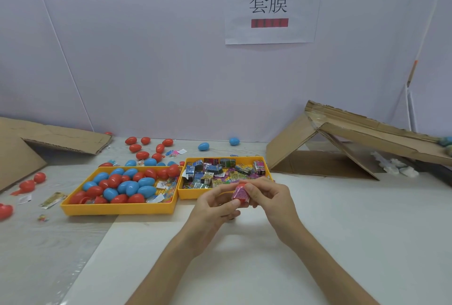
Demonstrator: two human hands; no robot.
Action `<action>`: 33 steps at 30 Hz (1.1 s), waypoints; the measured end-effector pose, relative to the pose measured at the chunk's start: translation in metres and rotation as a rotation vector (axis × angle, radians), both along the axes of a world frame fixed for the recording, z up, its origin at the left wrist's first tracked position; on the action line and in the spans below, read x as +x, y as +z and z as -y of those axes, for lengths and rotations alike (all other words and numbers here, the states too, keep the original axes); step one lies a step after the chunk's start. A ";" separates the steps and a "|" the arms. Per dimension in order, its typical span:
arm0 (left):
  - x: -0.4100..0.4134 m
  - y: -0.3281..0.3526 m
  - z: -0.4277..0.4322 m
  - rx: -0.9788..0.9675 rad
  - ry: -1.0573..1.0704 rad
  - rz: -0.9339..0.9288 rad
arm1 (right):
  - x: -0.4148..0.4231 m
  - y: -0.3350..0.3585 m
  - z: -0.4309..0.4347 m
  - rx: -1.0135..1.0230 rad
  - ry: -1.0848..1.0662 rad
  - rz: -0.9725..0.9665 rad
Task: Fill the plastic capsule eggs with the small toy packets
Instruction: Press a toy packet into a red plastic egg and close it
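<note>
1. While both hands meet above the white mat (244, 268), the left hand (215, 209) and the right hand (266, 194) are both closed on one red capsule egg (242, 185) with a pink toy packet (241, 194) at its mouth. The item is held in the air, just in front of the packet tray (186, 193).
2. Risk, packet jam: the packet appears to stand partly out of the egg. If the halves are pressed together over a protruding corner, the shell will probably not latch.
3. Risk, drop: fingertips alone carry the egg. A slip during pressing would likely send it rolling across the smooth mat, possibly among the loose eggs (146, 148) at the back of the table.
4. Risk, mixing: the egg tray (117, 209) holds red and blue eggs together with stray packets; a filled egg returned there could be confused with empty ones.
5. Hidden: fingers cover most of the egg, so it cannot be determined whether one half or both halves are present.
6. Hidden: the print on the packet is too blurred to read.
7. Cut off: the cardboard ramp (367, 131) runs out of view at the right edge; what lies beyond it is not shown.
</note>
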State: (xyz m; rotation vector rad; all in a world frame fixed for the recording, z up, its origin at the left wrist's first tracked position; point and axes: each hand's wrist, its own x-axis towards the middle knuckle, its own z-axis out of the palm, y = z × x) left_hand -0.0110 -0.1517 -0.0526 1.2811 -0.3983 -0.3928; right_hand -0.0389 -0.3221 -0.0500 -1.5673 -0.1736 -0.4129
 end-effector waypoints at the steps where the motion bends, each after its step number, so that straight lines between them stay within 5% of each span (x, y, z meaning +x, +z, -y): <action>1: 0.000 0.000 0.000 0.001 0.006 0.001 | 0.000 0.000 -0.001 0.029 0.015 -0.022; 33: -0.001 -0.002 0.000 0.051 0.013 0.075 | -0.001 0.002 0.001 0.044 0.064 -0.031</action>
